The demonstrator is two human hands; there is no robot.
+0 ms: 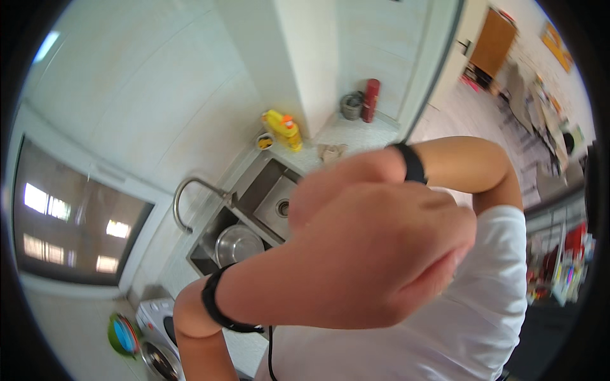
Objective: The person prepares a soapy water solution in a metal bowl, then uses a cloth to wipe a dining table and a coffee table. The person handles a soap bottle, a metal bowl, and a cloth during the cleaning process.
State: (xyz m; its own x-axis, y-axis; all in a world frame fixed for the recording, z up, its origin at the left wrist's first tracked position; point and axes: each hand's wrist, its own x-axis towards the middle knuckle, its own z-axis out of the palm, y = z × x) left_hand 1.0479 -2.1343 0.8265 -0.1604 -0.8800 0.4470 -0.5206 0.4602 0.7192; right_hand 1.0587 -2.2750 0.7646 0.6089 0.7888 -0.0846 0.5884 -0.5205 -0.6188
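Observation:
Very near the camera, my left hand (381, 257) has its back to the view, its fingers curled in; no object shows in it. A black band (221, 305) circles that wrist, and a thin black cable hangs beside it. My right hand (340, 183) crosses behind the left, blurred and partly covered, so its fingers cannot be made out. Another black band (411, 162) is on the right wrist. Beyond the hands lies a double steel sink (259, 197) with a curved faucet (183, 190) and a metal bowl (238, 245) in one basin.
Yellow bottles (286, 133), a small cup (265, 141) and a cloth (332, 152) stand or lie by the sink. A red cylinder (371, 100) and a grey pot (351, 107) are in the corner. Colored basins (124, 335) are at lower left; a doorway opens at upper right.

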